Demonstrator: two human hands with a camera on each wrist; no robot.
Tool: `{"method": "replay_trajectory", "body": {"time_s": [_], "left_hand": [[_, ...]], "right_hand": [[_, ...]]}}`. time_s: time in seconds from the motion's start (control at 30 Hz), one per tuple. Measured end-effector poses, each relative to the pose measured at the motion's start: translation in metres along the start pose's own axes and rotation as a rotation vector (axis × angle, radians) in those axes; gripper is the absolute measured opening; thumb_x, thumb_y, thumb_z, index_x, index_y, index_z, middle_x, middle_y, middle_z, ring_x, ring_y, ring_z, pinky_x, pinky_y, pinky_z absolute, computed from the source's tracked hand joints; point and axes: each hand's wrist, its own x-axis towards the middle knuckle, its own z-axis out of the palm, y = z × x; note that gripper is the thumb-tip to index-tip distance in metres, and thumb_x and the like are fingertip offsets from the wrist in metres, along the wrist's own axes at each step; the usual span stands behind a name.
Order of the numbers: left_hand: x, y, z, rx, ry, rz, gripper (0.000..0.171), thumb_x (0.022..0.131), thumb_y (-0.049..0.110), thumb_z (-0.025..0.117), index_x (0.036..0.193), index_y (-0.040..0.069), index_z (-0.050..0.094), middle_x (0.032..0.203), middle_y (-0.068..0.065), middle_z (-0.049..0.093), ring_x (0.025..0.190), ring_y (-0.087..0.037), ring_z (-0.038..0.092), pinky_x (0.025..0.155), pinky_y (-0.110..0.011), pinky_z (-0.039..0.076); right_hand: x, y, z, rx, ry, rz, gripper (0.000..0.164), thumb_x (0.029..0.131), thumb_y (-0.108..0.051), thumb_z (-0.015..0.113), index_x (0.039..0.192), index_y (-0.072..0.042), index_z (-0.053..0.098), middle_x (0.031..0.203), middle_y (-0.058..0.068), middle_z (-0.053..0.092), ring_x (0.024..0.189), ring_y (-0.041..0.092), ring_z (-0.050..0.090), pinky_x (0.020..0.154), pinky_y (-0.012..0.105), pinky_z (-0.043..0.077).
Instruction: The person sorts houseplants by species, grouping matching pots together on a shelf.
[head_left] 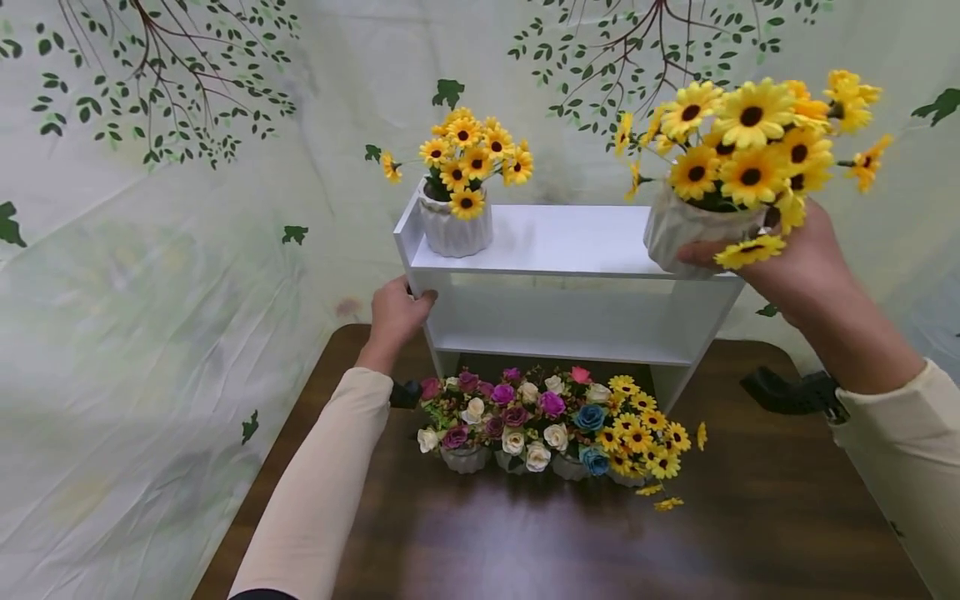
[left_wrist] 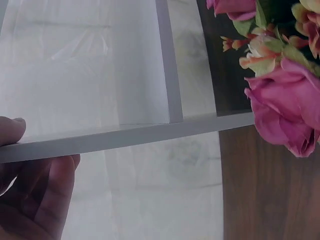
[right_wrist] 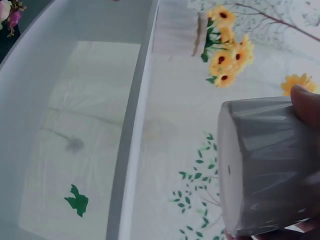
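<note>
My right hand [head_left: 798, 258] grips a grey-white ribbed flower pot [head_left: 693, 229] full of yellow artificial daisies [head_left: 753, 154], held at the right end of the white shelf [head_left: 570, 237]. In the right wrist view the underside of this pot [right_wrist: 230, 170] shows, apart from the shelf board [right_wrist: 131, 145]. My left hand [head_left: 397, 317] pinches the shelf's left side panel, thumb on the inner face and fingers outside, as the left wrist view shows on the panel edge [left_wrist: 115, 141]. A second pot [head_left: 456, 225] of yellow daisies stands on the top board at the left end.
Several pots of artificial flowers stand in a row before the shelf: purple and white roses [head_left: 476, 408], blue roses [head_left: 592, 417] and yellow daisies [head_left: 637, 433]. They stand on a dark brown wooden table [head_left: 480, 542]. A leaf-printed cloth [head_left: 187, 333] hangs behind.
</note>
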Motion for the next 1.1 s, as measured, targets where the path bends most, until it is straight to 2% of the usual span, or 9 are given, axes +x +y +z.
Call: {"method": "replay_trajectory", "body": {"time_s": [0.07, 0.17, 0.27, 0.4, 0.5, 0.7, 0.9, 1.1], "left_hand": [[0.000, 0.000, 0.001, 0.002, 0.014, -0.004, 0.030, 0.086, 0.025, 0.062, 0.102, 0.000, 0.070, 0.101, -0.021, 0.074, 0.091, -0.038, 0.069, 0.079, -0.048, 0.055], [-0.001, 0.001, 0.002, -0.002, 0.018, -0.011, 0.030, 0.085, 0.025, 0.062, 0.103, 0.001, 0.071, 0.101, -0.020, 0.075, 0.091, -0.038, 0.070, 0.079, -0.048, 0.055], [-0.002, 0.001, 0.002, -0.006, 0.009, -0.023, 0.032, 0.085, 0.025, 0.063, 0.105, 0.002, 0.071, 0.101, -0.020, 0.075, 0.091, -0.037, 0.071, 0.079, -0.048, 0.055], [-0.002, 0.001, 0.002, -0.008, 0.017, -0.038, 0.031, 0.085, 0.026, 0.064, 0.106, 0.004, 0.071, 0.101, -0.018, 0.076, 0.092, -0.036, 0.070, 0.081, -0.048, 0.053], [-0.002, 0.001, 0.001, -0.012, 0.023, -0.039, 0.031, 0.085, 0.026, 0.063, 0.106, 0.004, 0.071, 0.102, -0.018, 0.076, 0.092, -0.036, 0.070, 0.082, -0.048, 0.052], [-0.003, 0.001, -0.002, -0.008, 0.015, -0.048, 0.031, 0.086, 0.027, 0.062, 0.107, 0.005, 0.070, 0.104, -0.018, 0.075, 0.094, -0.036, 0.070, 0.085, -0.048, 0.051], [-0.003, 0.001, -0.003, -0.003, 0.015, -0.072, 0.034, 0.086, 0.029, 0.064, 0.109, 0.005, 0.071, 0.106, -0.018, 0.075, 0.097, -0.036, 0.070, 0.087, -0.049, 0.050], [-0.002, 0.002, -0.003, -0.003, -0.008, -0.076, 0.035, 0.087, 0.030, 0.063, 0.111, 0.005, 0.070, 0.109, -0.018, 0.075, 0.098, -0.036, 0.069, 0.087, -0.049, 0.050]], "right_hand": [[0.012, -0.004, 0.005, 0.007, -0.006, 0.011, 0.073, 0.078, -0.017, 0.084, 0.140, -0.031, 0.047, 0.125, -0.017, 0.053, 0.111, 0.006, 0.049, 0.080, 0.014, 0.043], [0.027, -0.007, 0.013, 0.094, -0.021, -0.011, 0.073, 0.078, -0.011, 0.083, 0.140, -0.029, 0.047, 0.128, -0.014, 0.054, 0.114, 0.010, 0.049, 0.084, 0.018, 0.044], [0.041, -0.009, 0.023, 0.146, -0.030, -0.010, 0.073, 0.078, -0.011, 0.082, 0.140, -0.029, 0.048, 0.130, -0.012, 0.055, 0.117, 0.012, 0.049, 0.092, 0.026, 0.045], [0.058, -0.013, 0.039, 0.151, -0.047, 0.034, 0.074, 0.078, -0.017, 0.084, 0.141, -0.032, 0.048, 0.134, -0.010, 0.054, 0.122, 0.014, 0.047, 0.107, 0.043, 0.041], [0.068, -0.015, 0.052, 0.137, -0.055, 0.063, 0.076, 0.076, -0.021, 0.086, 0.141, -0.033, 0.047, 0.138, -0.007, 0.053, 0.125, 0.015, 0.047, 0.111, 0.049, 0.039], [0.081, -0.016, 0.077, 0.154, -0.072, 0.091, 0.080, 0.075, -0.022, 0.087, 0.142, -0.032, 0.045, 0.145, -0.001, 0.051, 0.129, 0.018, 0.046, 0.112, 0.049, 0.039], [0.089, -0.014, 0.101, 0.204, -0.052, 0.166, 0.079, 0.074, -0.019, 0.086, 0.141, -0.030, 0.046, 0.145, 0.000, 0.052, 0.129, 0.018, 0.048, 0.111, 0.044, 0.041], [0.093, -0.012, 0.122, 0.176, -0.077, 0.242, 0.089, 0.072, -0.023, 0.089, 0.146, -0.031, 0.040, 0.151, -0.003, 0.048, 0.138, 0.016, 0.045, 0.119, 0.038, 0.031]]}}
